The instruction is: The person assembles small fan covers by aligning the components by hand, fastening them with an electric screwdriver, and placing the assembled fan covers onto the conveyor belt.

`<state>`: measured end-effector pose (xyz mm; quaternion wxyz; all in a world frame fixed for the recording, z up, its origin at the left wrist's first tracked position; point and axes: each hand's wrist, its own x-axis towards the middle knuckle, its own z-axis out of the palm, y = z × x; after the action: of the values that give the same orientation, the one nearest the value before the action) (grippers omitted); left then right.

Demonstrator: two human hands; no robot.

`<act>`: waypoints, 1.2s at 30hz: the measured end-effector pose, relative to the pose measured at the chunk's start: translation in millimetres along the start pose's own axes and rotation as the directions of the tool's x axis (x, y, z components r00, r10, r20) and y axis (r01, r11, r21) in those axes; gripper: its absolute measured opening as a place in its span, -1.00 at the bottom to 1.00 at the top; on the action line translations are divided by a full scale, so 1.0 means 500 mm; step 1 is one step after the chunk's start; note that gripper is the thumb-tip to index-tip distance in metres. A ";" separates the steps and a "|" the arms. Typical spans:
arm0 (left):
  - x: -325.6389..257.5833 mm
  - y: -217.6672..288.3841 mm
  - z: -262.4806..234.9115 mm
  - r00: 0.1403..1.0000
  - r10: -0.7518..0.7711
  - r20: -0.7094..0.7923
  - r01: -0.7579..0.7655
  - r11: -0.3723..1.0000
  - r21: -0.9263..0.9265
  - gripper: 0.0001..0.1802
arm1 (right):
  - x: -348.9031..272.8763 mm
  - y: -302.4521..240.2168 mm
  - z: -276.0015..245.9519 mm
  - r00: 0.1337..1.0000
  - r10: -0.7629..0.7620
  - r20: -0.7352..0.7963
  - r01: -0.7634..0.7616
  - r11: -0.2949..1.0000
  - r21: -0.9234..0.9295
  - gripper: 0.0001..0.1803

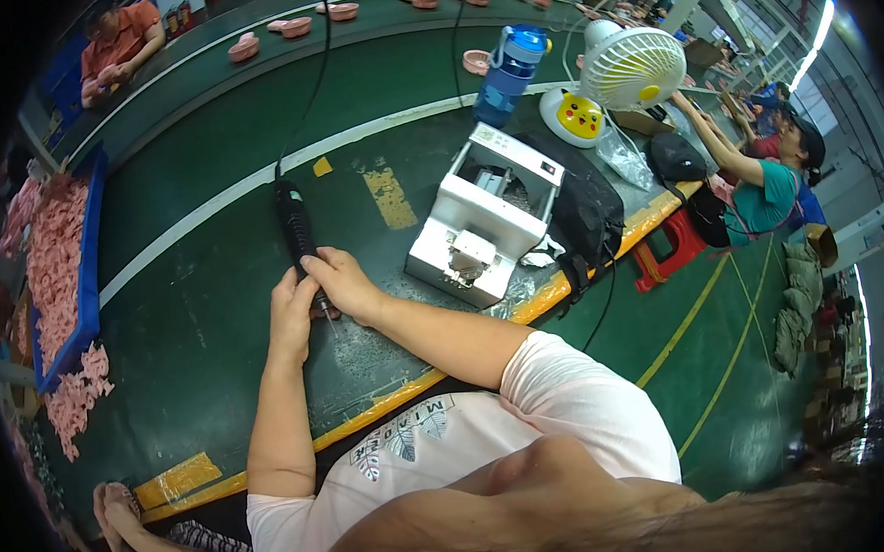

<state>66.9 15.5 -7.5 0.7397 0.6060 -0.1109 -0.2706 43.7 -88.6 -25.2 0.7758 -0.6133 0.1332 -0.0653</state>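
Note:
A black electric screwdriver [294,224] stretches over the green worktop from its cord down to my two hands. Its thin metal bit shows below, between them. My left hand [291,306] is closed at the left side of the tool's lower end. From the right, my right hand [344,284] meets it, fingers bent in against the same end. A small brownish piece shows partly between the hands; their fingers hide most of it, so what each one grips is unclear. To their right stands a white-and-silver machine [479,219] with an open top.
A blue bin [90,264] at left overflows with pink parts [59,261]. Behind the machine are a blue water bottle [513,72], a white fan [634,69] and a black bag [586,208]. Pink handled pieces [296,27] sit along the far belt. Co-workers sit nearby.

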 end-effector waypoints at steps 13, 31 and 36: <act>0.014 -0.023 -0.016 1.000 0.003 -0.030 -0.004 1.000 -0.012 -0.68 | 0.007 0.010 0.003 0.999 -0.047 -0.020 0.048 0.998 0.034 -0.65; 0.015 -0.018 -0.015 0.999 -0.046 -0.026 0.044 0.998 -0.051 -0.67 | -0.009 -0.029 -0.001 0.989 0.147 0.005 -0.144 0.963 0.230 -0.75; 0.010 -0.019 -0.027 0.997 -0.050 -0.064 0.044 0.995 -0.086 -0.70 | -0.006 -0.023 0.012 0.985 0.173 0.002 -0.169 0.955 0.243 -0.78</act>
<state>75.1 23.0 -20.5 0.7614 0.5852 -0.0607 -0.2723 43.4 -84.8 -12.2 0.8464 -0.4993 0.1842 -0.0195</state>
